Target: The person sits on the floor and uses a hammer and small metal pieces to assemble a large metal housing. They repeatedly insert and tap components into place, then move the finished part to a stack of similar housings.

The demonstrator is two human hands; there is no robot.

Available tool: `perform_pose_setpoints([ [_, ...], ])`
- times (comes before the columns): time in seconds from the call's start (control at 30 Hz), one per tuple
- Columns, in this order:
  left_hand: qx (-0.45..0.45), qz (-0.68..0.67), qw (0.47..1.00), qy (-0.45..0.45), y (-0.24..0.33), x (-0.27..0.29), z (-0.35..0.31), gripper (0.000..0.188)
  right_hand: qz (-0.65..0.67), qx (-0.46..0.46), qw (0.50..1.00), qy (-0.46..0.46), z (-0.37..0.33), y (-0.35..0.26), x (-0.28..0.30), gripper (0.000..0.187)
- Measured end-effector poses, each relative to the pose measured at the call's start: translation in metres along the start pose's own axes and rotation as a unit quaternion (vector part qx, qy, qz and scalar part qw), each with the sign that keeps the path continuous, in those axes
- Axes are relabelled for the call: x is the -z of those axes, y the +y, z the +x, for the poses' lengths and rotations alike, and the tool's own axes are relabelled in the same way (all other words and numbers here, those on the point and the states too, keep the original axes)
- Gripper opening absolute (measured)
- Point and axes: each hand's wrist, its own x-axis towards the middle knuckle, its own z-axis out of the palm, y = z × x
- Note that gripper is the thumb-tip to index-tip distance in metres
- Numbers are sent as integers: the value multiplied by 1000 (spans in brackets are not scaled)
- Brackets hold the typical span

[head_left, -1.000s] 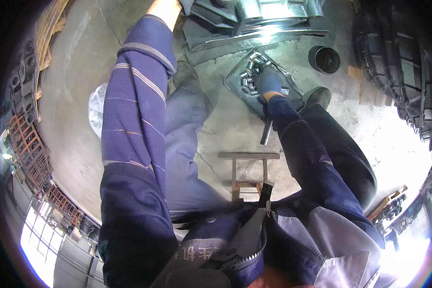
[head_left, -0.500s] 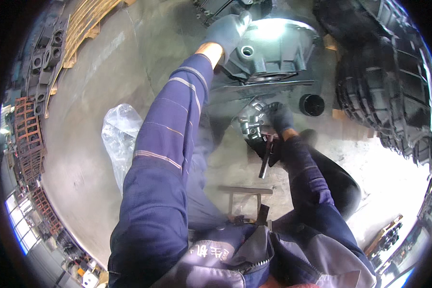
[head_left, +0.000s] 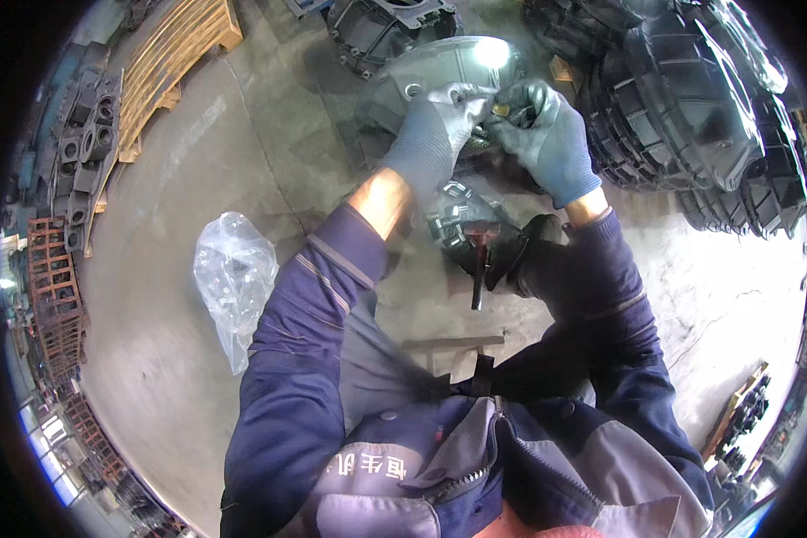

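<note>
Both my hands wear grey gloves and meet in front of a grey bell-shaped metal casting (head_left: 444,63). My right hand (head_left: 547,139) is closed, with a small brass-coloured piece (head_left: 501,109) at its fingertips. My left hand (head_left: 435,130) is pinched close beside it; whatever lies between its fingertips is too small to make out. Below the hands, an opened plastic bag of shiny metal fittings (head_left: 457,215) lies near my legs. Against it rests a hammer (head_left: 481,255) with a reddish head and a dark handle.
A crumpled clear plastic bag (head_left: 233,278) lies on the floor at left. Dark ribbed castings (head_left: 672,103) are stacked at right, and another dark housing (head_left: 386,31) stands behind. Far left are a wooden pallet (head_left: 175,67) and rusty racks (head_left: 52,287). A low stool (head_left: 453,343) shows between my legs.
My right hand has risen from the bag of fittings to the casting, now with the small piece. My left hand has come back from the casting's upper rim to meet it.
</note>
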Motion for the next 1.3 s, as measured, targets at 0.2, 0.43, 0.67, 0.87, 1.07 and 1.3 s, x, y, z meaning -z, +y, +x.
perform_pose_setpoints([
  [0.2, 59, -268, 962, 18, 4, -4, -8, 23, 91, 31, 995, -22, 3, 6, 0, 40],
  [0.43, 61, -285, 956, 46, 2, -10, -3, 21, -77, 59, 995, -18, 8, 6, 11, 40],
  [0.67, 28, -250, 966, 55, -4, -9, -5, 23, -16, 76, 997, -13, 4, 6, 3, 38],
  [0.87, 35, -273, 958, 80, -2, -8, -3, 26, 102, 5, 994, -38, 4, 2, 2, 33],
  [1.07, 21, -266, 959, 95, 8, -4, -6, 33, 118, -21, 987, -103, 4, 2, 6, 45],
  [1.3, 28, -278, 957, 76, 6, -3, -8, 34, 353, -98, 927, -86, 4, 12, 5, 34],
])
